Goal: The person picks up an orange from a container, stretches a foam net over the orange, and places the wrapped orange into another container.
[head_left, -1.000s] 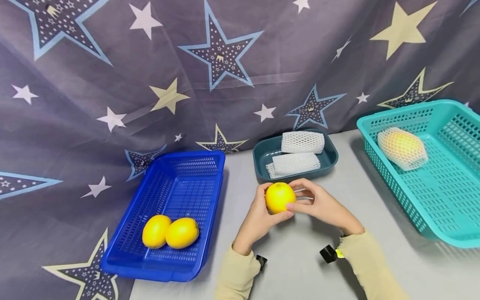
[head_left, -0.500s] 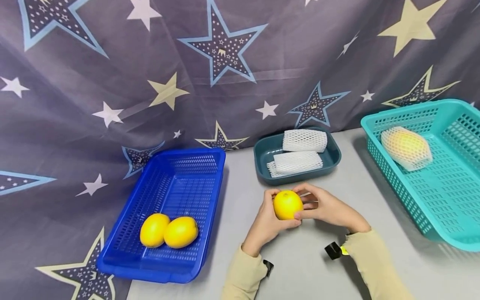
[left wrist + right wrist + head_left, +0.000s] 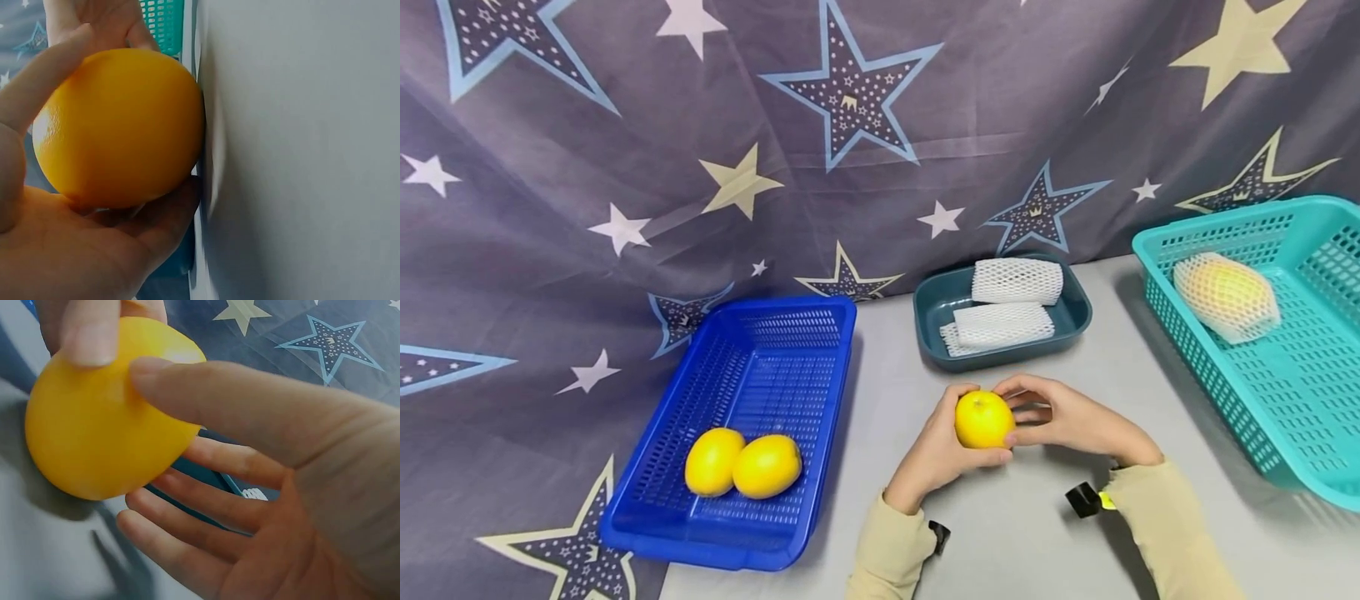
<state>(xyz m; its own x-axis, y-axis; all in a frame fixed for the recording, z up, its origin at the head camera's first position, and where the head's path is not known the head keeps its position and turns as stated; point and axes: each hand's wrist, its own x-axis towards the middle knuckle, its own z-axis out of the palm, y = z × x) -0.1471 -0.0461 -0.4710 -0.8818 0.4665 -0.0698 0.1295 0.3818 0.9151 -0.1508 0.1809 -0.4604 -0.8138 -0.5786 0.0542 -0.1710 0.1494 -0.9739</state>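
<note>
Between my two hands is a smooth, rounded yellow fruit (image 3: 984,419), its small stem end facing up, just above the grey table. My left hand (image 3: 934,454) grips it from the left, with the thumb along its near side and the fingers curled under and behind. From the right my right hand (image 3: 1067,417) holds the same fruit, the thumb tip pressed on its near side; in the right wrist view its other fingers (image 3: 181,534) curve beyond the fruit. Two similar yellow fruits (image 3: 767,467) lie side by side in the blue basket (image 3: 820,492) at left.
Beyond the hands stands a dark teal tray (image 3: 934,317) with white foam net sleeves (image 3: 1017,281) in it. At right, a turquoise basket (image 3: 1217,392) holds a fruit in a foam net (image 3: 1225,297). A star-patterned curtain (image 3: 662,150) hangs behind the table.
Both hands and the fruit they hold have come slightly nearer and to the right in the head view, whose framing has also shifted a little. Both keep hold of the fruit.
</note>
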